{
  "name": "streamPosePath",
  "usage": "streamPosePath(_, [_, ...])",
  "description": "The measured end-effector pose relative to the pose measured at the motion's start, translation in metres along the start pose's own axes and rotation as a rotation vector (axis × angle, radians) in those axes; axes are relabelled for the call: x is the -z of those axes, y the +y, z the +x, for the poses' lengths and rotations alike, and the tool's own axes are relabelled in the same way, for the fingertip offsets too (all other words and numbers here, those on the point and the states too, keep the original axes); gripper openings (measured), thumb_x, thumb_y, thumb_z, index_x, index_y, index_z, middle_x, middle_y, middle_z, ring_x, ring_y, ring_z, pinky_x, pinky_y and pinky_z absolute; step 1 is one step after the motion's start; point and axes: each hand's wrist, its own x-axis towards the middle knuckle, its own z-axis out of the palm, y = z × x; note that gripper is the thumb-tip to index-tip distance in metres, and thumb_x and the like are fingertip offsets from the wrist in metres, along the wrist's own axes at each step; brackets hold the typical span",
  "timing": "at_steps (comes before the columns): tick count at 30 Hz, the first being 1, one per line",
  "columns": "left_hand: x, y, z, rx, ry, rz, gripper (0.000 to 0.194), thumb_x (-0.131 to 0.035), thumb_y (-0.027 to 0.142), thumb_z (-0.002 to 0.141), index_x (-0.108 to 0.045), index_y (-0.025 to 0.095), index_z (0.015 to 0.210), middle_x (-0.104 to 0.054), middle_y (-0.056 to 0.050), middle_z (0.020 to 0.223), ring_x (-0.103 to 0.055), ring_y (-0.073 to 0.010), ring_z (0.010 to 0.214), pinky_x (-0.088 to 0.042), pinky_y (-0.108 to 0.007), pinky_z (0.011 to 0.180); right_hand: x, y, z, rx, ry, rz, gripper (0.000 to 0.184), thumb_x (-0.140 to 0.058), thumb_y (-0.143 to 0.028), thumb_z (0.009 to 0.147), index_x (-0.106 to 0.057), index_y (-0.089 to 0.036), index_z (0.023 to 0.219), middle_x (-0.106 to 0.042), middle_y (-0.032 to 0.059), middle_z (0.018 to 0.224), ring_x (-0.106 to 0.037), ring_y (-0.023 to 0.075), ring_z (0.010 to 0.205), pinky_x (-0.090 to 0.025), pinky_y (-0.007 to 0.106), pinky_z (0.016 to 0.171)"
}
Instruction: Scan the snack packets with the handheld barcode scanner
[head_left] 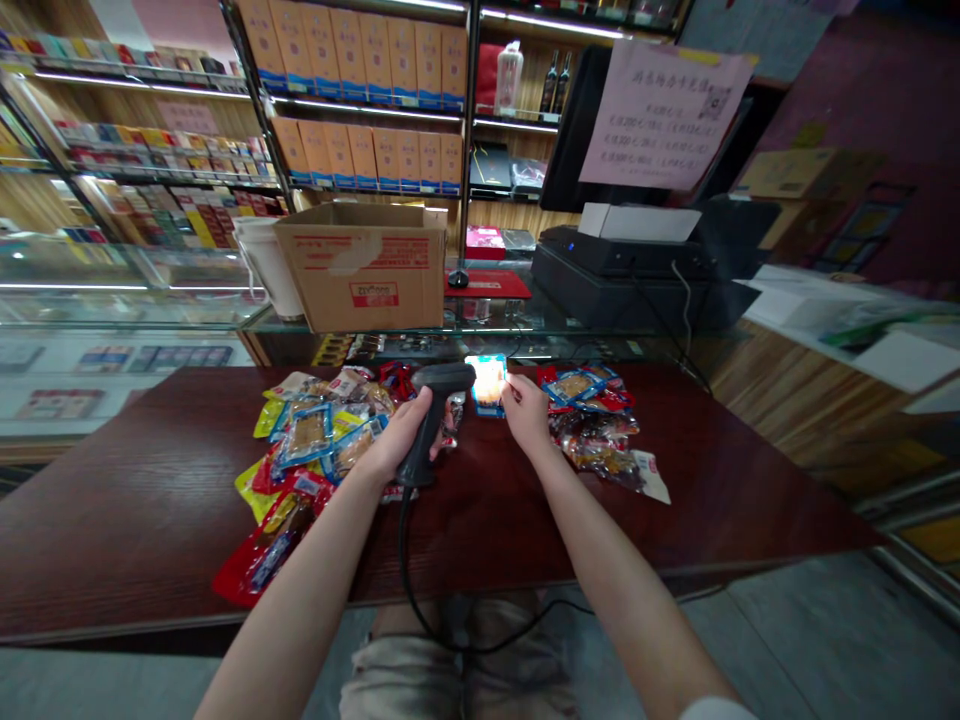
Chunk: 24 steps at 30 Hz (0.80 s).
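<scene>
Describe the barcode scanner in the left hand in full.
The corded handheld barcode scanner is dark grey, with a matte plastic look and a pistol shape. The left hand wraps its long grip, which tilts up to a broad head aimed toward a shiny packet. A black cable leaves the grip's base and drops past the dark wooden table's edge.

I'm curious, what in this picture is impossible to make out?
From the head camera:
- small packet in the right hand: glare washes out its print.
- barcode scanner in the left hand: its own head hides the reading window.
- cardboard box: its walls hide the inside.
- pink notice: its small print is too blurred to read.
</scene>
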Motion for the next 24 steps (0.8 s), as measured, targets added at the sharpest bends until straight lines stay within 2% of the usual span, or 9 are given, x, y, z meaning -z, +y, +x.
streamPosePath(2, [-0.002,0.001,0.000,0.008,0.032,-0.004,0.065,-0.055,0.075,0.073,-0.059,0.012,0.088,-0.060,-0.001,0.061,-0.047,-0.0075,0.037,-0.035,-0.020,0.037,0.000,-0.002,0.000,-0.001,-0.006,0.009,0.029,-0.043,-0.030,0.087,-0.063,-0.019,0.069,-0.059,0.0031,0.069,-0.054,0.0161,0.065,-0.041,0.027,0.063])
streamPosePath(5, [-0.005,0.004,-0.001,0.023,0.063,-0.005,0.067,-0.059,0.075,0.069,-0.059,0.012,0.091,-0.061,-0.001,0.062,-0.047,-0.0077,0.037,-0.036,-0.021,0.037,0.004,0.000,0.003,-0.015,0.020,0.029,0.026,-0.045,-0.033,0.088,-0.068,-0.020,0.090,-0.066,0.0057,0.082,-0.059,0.0188,0.075,-0.045,0.030,0.073])
streamPosePath(8, [-0.002,0.013,-0.006,0.041,0.066,0.070,0.068,-0.055,0.076,0.072,-0.061,0.012,0.090,-0.056,0.000,0.050,-0.047,-0.0102,0.036,-0.035,-0.021,0.037,0.021,0.013,0.010,-0.092,0.120,-0.010,0.034,-0.046,-0.033,0.087,-0.060,-0.020,0.116,-0.067,0.0065,0.089,-0.060,0.0204,0.078,-0.047,0.033,0.076])
streamPosePath(10, [0.004,0.023,-0.012,0.042,0.111,0.152,0.065,-0.053,0.075,0.075,-0.063,0.012,0.087,-0.053,0.000,0.044,-0.047,-0.0117,0.036,-0.035,-0.022,0.036,0.039,0.027,0.017,-0.147,0.214,-0.092,0.040,-0.045,-0.031,0.087,-0.054,-0.020,0.124,-0.066,0.0070,0.090,-0.060,0.0217,0.079,-0.047,0.035,0.078])
streamPosePath(13, [0.023,0.043,-0.029,0.047,0.245,0.250,0.054,-0.054,0.068,0.079,-0.062,0.014,0.084,-0.054,-0.001,0.044,-0.049,-0.0136,0.036,-0.035,-0.022,0.035,0.064,0.054,0.024,-0.197,0.275,-0.260,0.034,-0.041,-0.026,0.086,-0.057,-0.017,0.113,-0.065,0.0113,0.095,-0.059,0.0252,0.088,-0.045,0.039,0.084])
streamPosePath(17, [0.061,0.061,-0.064,0.030,0.487,0.288,0.049,-0.054,0.063,0.081,-0.061,0.015,0.086,-0.054,-0.001,0.044,-0.048,-0.0155,0.035,-0.036,-0.024,0.034,0.075,0.076,0.021,-0.363,0.192,-0.486,0.033,-0.041,-0.024,0.084,-0.063,-0.008,0.102,-0.062,0.0239,0.106,-0.054,0.0333,0.104,-0.039,0.049,0.094])
streamPosePath(20, [0.087,0.055,-0.092,0.025,0.558,0.206,0.052,-0.055,0.066,0.078,-0.061,0.015,0.087,-0.052,0.000,0.043,-0.045,-0.0135,0.034,-0.034,-0.023,0.033,0.069,0.072,0.015,-0.391,0.180,-0.630,0.037,-0.049,-0.028,0.082,-0.062,-0.008,0.110,-0.051,0.0275,0.128,-0.043,0.0399,0.119,-0.033,0.058,0.097])
streamPosePath(22, [0.098,0.043,-0.106,0.019,0.609,0.142,0.056,-0.057,0.070,0.074,-0.060,0.016,0.088,-0.051,0.002,0.043,-0.044,-0.0120,0.035,-0.032,-0.021,0.034,0.062,0.063,0.014,-0.327,0.214,-0.656,0.039,-0.052,-0.029,0.081,-0.060,-0.011,0.115,-0.044,0.0245,0.137,-0.037,0.0406,0.125,-0.029,0.060,0.099])
streamPosePath(24, [0.104,0.030,-0.113,0.016,0.584,0.086,0.061,-0.056,0.075,0.070,-0.058,0.015,0.084,-0.050,0.002,0.042,-0.042,-0.0112,0.035,-0.032,-0.021,0.034,0.050,0.052,0.013,-0.231,0.225,-0.599,0.037,-0.052,-0.027,0.081,-0.060,-0.015,0.115,-0.047,0.0210,0.135,-0.038,0.0380,0.125,-0.029,0.059,0.100])
